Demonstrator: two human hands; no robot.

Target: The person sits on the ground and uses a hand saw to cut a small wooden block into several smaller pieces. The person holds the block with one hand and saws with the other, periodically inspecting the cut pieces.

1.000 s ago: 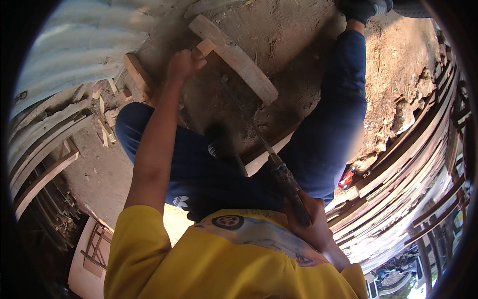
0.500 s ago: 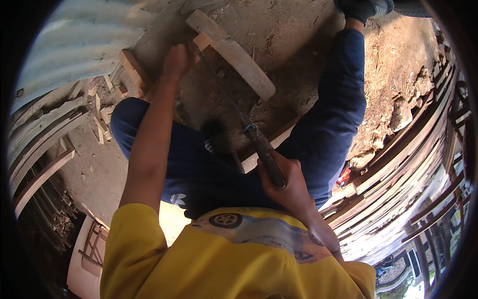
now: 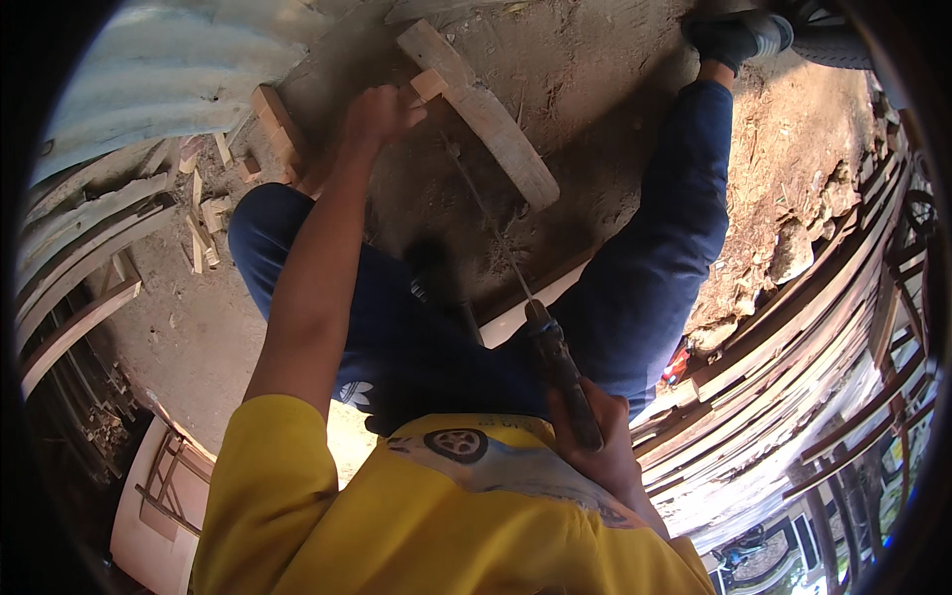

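Note:
My left hand [image 3: 381, 115] is closed on a small wood block [image 3: 429, 85], which rests against a thick pale timber [image 3: 501, 134] lying on the dirt floor. In front of my right thigh, my right hand [image 3: 598, 428] is wrapped round the dark handle of what looks like a handsaw [image 3: 557, 357]. Its thin blade, seen nearly edge-on, points forward and left toward the block. The tip ends a little short of my left hand, apart from the block. The fingers of my left hand are partly hidden behind its back.
Wood offcuts [image 3: 205, 230] lie left of my knee, near a brick-coloured block [image 3: 277, 124] and corrugated metal sheeting [image 3: 198, 69]. Long boards [image 3: 793, 367] are stacked at the right. A tyre [image 3: 831, 45] stands beyond my shoe.
My right hand has drawn the saw back toward my body, so its blade has come away from the block. My left hand still holds the block; the whole view has shifted slightly.

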